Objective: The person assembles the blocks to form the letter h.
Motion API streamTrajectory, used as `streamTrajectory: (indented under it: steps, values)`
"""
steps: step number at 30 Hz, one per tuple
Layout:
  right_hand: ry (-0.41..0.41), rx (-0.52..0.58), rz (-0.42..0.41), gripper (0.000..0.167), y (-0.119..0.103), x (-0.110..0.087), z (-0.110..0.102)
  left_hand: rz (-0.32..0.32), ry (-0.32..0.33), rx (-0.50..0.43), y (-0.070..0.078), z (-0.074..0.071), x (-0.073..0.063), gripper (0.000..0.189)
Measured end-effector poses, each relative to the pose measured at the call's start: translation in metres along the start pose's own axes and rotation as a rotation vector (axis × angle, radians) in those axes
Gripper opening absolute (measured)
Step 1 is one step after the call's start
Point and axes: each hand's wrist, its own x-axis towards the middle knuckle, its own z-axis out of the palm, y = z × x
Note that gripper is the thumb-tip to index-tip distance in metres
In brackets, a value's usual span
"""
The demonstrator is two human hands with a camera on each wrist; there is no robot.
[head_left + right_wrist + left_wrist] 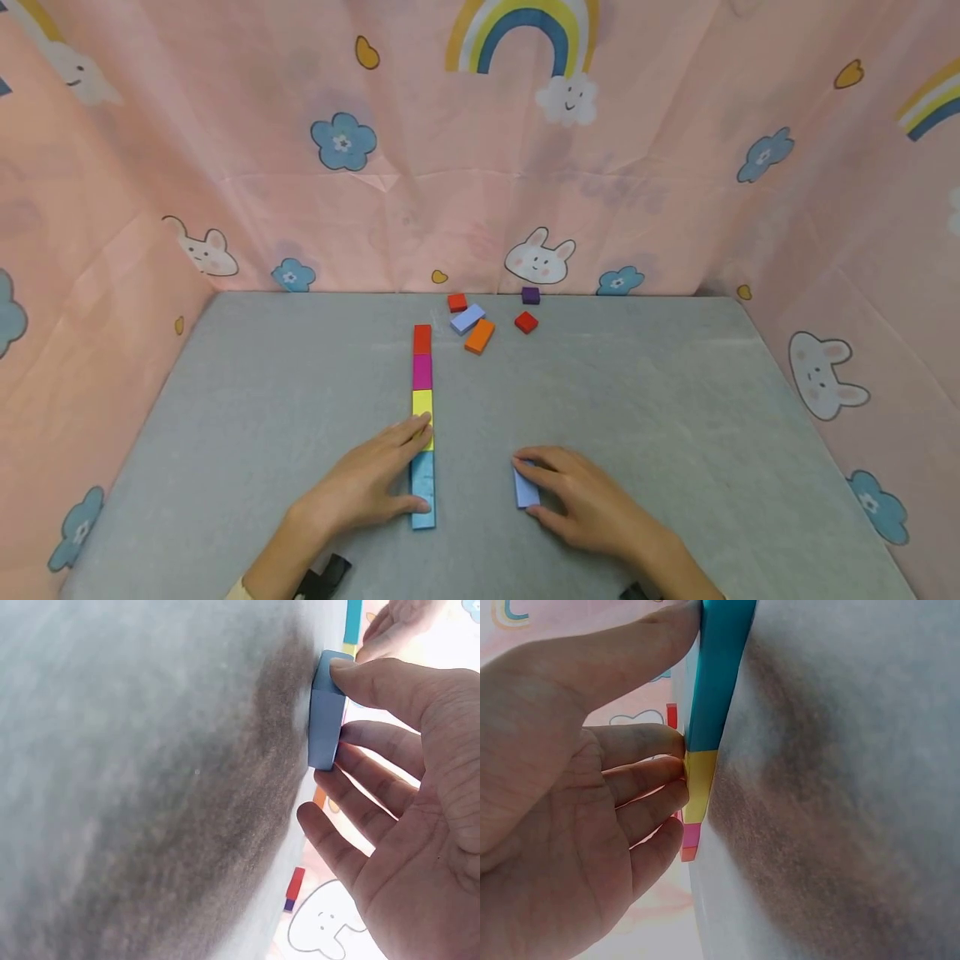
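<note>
A straight row of blocks runs away from me: a light blue block (423, 492), a yellow block (422, 403), a magenta block (422, 372) and a red block (422, 339), end to end. My left hand (367, 479) rests along the row's left side, thumb at the light blue block and fairly straight fingertips touching the yellow one, as the left wrist view shows. Right of the row, my right hand (581, 500) pinches a periwinkle block (325, 727) lengthwise, thumb at its near end and fingers towards its far end. That block is at the table surface, apart from the row.
Loose blocks lie at the table's back: a red block (457, 302), a periwinkle block (468, 319), an orange block (480, 337), a second red block (527, 322) and a purple block (531, 296). Pink printed cloth (420, 225) surrounds the grey table (637, 375).
</note>
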Motion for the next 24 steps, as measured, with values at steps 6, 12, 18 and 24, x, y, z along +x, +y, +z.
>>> streamTrajectory:
  steps: [6, 12, 18, 24]
  values:
    - [-0.002, 0.016, 0.004, 0.059, 0.0005, -0.0012, 0.0006, 0.009, 0.001, -0.008, 0.0004, -0.0009, -0.0005, 0.095]
    - [0.002, 0.018, 0.006, 0.059, 0.0010, -0.0037, 0.0003, 0.004, -0.002, -0.019, 0.0004, -0.0006, -0.0003, 0.096]
    - [0.018, 0.012, 0.006, 0.059, 0.0001, -0.0062, 0.0008, -0.003, -0.004, -0.018, 0.0009, -0.0007, -0.0001, 0.096]
    - [0.047, -0.001, -0.003, 0.059, 0.0000, -0.0082, 0.0016, 0.005, 0.000, -0.014, 0.0006, -0.0004, 0.0002, 0.096]
